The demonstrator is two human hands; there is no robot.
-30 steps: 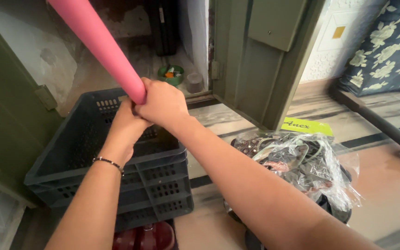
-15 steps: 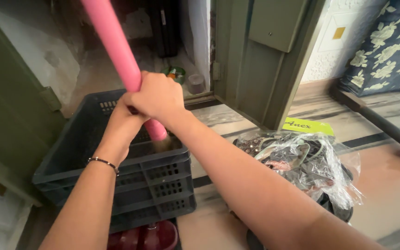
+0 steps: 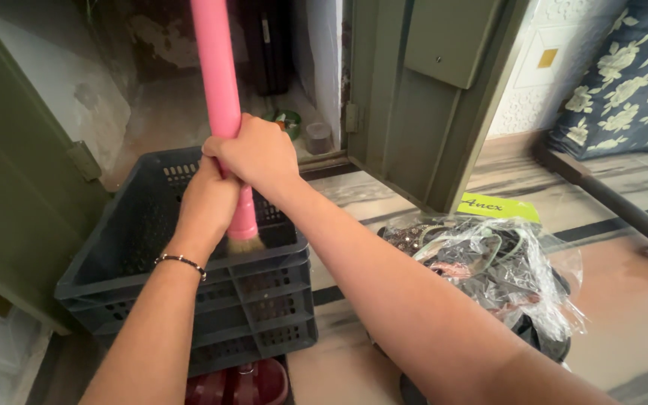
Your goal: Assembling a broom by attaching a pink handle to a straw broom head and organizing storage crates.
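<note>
A thick pink handle [image 3: 217, 67] of a broom stands nearly upright in front of me, its pale bristle end [image 3: 244, 244] just inside a dark grey slotted plastic crate [image 3: 264, 300]. My right hand [image 3: 256, 154] is wrapped around the handle from the right. My left hand [image 3: 205, 202], with a thin beaded bracelet [image 3: 181, 261] on the wrist, grips the handle just below it. Both hands hover over the crate's open top.
Olive-green metal doors [image 3: 421, 97] frame an open storage nook with a stained wall and small containers [image 3: 290, 124]. A clear plastic bag of items [image 3: 489, 262] lies on the floor to the right. A dark red object [image 3: 238, 382] sits below the crate. A floral mattress [image 3: 624, 75] is far right.
The pink handle has swung from a leftward tilt to nearly upright and dropped lower, so its bristle end now shows inside the crate. Both hands kept their grip.
</note>
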